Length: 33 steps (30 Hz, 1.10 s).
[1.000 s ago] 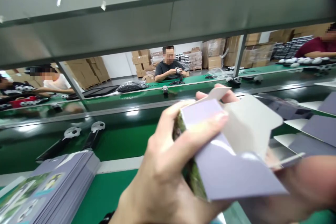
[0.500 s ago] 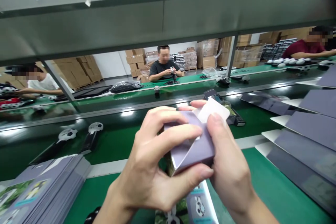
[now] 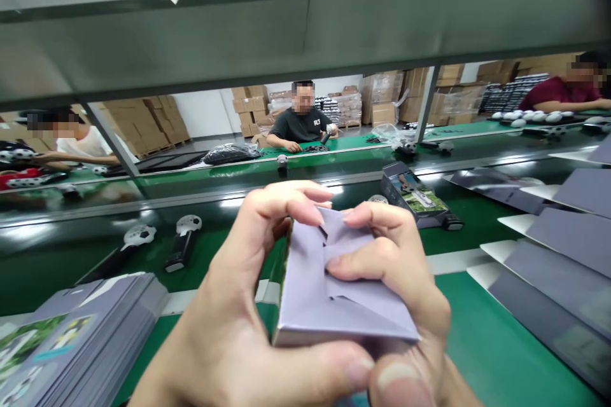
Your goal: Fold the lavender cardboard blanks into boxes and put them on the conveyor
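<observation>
A purple-grey cardboard box (image 3: 305,292) is held up between both hands, its folded end facing me. My left hand (image 3: 238,292) is wrapped around the left side, thumb along the near edge and fingers over the far left corner. On the right, my right hand (image 3: 405,280) grips the box, one fingertip pressing on the interlocked flaps in the middle and the thumb at the near edge. The box's lower part is hidden behind the hands. Past the fingers, a printed box (image 3: 420,200) lies on the green conveyor belt.
Stacked flat cartons (image 3: 114,324) lie at left; open-flapped cartons (image 3: 544,280) are spread at right. Football-topped handheld items (image 3: 184,241) rest on the belt (image 3: 38,273). A metal shelf (image 3: 267,38) crosses overhead. Co-workers sit opposite, including a person in a black shirt (image 3: 298,124).
The white-sided flap that stood up has been folded in, and the end flaps now interlock. My right fingers have moved onto the end. The opposite co-worker's hands have moved apart.
</observation>
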Each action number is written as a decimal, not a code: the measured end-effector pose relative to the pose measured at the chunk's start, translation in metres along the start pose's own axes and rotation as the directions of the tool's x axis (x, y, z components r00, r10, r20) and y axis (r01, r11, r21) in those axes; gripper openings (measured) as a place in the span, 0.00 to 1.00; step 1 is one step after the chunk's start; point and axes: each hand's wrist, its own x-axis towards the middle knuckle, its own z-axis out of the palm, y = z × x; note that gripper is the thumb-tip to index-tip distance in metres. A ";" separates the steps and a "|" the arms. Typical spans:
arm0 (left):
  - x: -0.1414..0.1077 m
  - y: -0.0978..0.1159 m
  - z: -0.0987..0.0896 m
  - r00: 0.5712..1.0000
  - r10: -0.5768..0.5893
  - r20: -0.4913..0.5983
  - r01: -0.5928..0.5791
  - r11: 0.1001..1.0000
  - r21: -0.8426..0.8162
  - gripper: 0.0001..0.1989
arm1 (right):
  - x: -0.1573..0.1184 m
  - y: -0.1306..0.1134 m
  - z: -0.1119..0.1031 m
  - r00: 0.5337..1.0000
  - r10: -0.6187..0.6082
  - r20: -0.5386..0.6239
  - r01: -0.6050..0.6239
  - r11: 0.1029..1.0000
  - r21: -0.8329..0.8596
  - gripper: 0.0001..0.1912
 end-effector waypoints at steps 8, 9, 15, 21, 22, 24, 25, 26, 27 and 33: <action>0.008 -0.010 -0.004 0.993 0.089 -0.082 -0.090 0.996 -0.017 0.22 | 0.031 -0.002 -0.039 0.823 0.273 0.498 -0.188 0.959 -0.214 0.34; 0.009 -0.011 -0.003 0.992 0.106 -0.075 -0.104 0.994 0.030 0.20 | 0.032 0.004 -0.045 0.864 0.251 0.436 -0.131 0.949 -0.286 0.34; 0.011 -0.011 0.000 0.988 0.141 0.061 -0.152 0.950 0.274 0.13 | 0.027 0.046 -0.066 0.900 0.359 0.246 -0.020 0.598 -0.801 0.47; 0.013 -0.007 -0.001 0.982 0.170 0.082 -0.187 0.943 0.276 0.09 | 0.020 0.042 -0.052 0.399 0.884 0.242 -0.132 0.317 -0.939 0.20; 0.013 -0.007 -0.001 0.979 0.182 0.091 -0.200 0.939 0.279 0.08 | 0.015 0.043 -0.049 0.318 0.913 0.257 -0.115 0.306 -0.945 0.17; 0.014 -0.007 0.000 0.974 0.196 0.114 -0.222 0.929 0.297 0.07 | 0.005 0.048 -0.043 0.179 0.947 0.268 -0.078 0.285 -0.955 0.16; 0.014 -0.007 0.001 0.972 0.201 0.124 -0.231 0.923 0.307 0.07 | 0.001 0.051 -0.041 0.132 0.954 0.268 -0.067 0.279 -0.958 0.17; 0.014 -0.008 0.001 0.971 0.202 0.131 -0.234 0.919 0.317 0.06 | -0.003 0.054 -0.039 0.098 0.958 0.268 -0.062 0.275 -0.959 0.19; 0.015 -0.008 0.002 0.969 0.205 0.138 -0.239 0.916 0.321 0.06 | -0.005 0.057 -0.038 0.075 0.961 0.266 -0.060 0.270 -0.961 0.22; 0.017 -0.011 0.006 0.976 0.180 0.124 -0.212 0.921 0.326 0.02 | -0.004 0.060 -0.037 0.082 0.968 0.239 -0.087 0.246 -0.965 0.17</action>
